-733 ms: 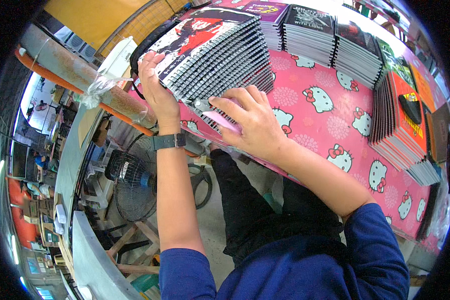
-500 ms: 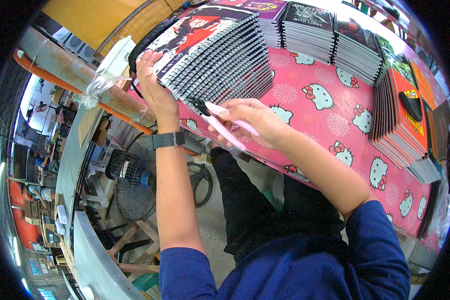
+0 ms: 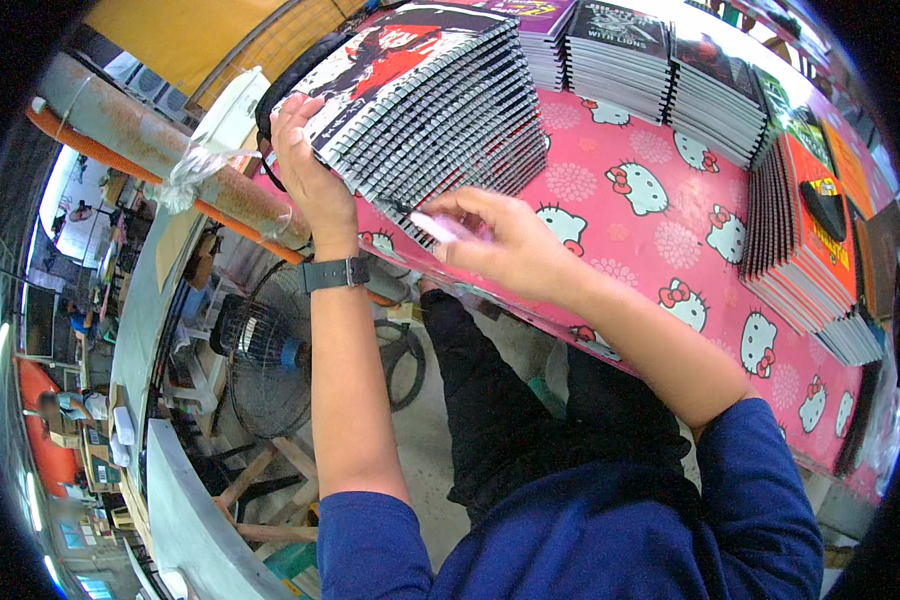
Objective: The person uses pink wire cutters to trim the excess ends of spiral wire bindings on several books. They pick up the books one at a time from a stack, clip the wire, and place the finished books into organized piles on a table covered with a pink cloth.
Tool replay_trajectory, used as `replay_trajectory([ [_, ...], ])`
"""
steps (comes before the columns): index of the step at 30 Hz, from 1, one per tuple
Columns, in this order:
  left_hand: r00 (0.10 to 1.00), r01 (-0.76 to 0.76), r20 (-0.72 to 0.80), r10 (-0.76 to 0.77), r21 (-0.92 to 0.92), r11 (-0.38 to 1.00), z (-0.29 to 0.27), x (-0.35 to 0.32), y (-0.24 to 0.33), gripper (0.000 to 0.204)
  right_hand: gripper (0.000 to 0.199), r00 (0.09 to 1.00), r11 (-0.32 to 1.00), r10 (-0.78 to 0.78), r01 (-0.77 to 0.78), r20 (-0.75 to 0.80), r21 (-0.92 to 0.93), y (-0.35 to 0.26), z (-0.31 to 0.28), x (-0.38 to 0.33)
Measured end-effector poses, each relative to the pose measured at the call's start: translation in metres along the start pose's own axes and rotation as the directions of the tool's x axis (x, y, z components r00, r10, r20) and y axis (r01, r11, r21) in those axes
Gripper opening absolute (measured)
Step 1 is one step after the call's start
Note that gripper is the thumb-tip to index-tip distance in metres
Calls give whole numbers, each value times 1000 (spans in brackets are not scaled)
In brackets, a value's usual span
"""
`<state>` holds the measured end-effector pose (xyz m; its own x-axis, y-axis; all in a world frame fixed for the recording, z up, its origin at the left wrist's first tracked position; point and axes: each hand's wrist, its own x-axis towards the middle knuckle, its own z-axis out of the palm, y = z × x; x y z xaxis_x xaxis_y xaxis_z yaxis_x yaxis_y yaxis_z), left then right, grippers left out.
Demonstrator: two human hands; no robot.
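Observation:
A tall stack of spiral notebooks [image 3: 450, 125] stands on the pink table, a red, black and white cover on top and dark coils facing me. My left hand [image 3: 308, 165] lies against its left end, fingers stretched up along the edge, holding nothing. My right hand [image 3: 500, 235] is closed round pink-handled pliers [image 3: 440, 226]. Their dark jaws reach the coil ends at the stack's lower near corner; the jaw tips are blurred, and I cannot tell whether they grip a wire.
More spiral-bound stacks line the table's back, one a black-covered stack [image 3: 620, 65]. At the right stands an orange-covered stack [image 3: 800, 235]. The cartoon-cat tablecloth [image 3: 660, 235] covers the table. A rusty pipe [image 3: 130, 115] slants at the left; below is a fan [image 3: 270, 350].
The pliers' spread pink handles have come together as my right fingers closed round them. My right hand has turned slightly at the stack's corner; my left hand has barely moved.

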<state>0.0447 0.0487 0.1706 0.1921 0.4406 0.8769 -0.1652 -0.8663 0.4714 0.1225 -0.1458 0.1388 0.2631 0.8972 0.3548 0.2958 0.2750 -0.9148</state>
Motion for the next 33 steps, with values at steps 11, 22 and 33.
replay_trajectory([
  [11,1000,-13,8,12,25,1000,2,1,-3,45,35,986,955,141,-158,86,249,25,-5,-3],
  [22,789,603,231,-569,-469,645,-12,39,-45,39,43,929,833,-350,249,-121,-495,26,0,-17],
  [33,812,468,63,-581,-665,582,8,27,-24,61,34,874,759,-470,329,-123,-561,35,7,-8],
])
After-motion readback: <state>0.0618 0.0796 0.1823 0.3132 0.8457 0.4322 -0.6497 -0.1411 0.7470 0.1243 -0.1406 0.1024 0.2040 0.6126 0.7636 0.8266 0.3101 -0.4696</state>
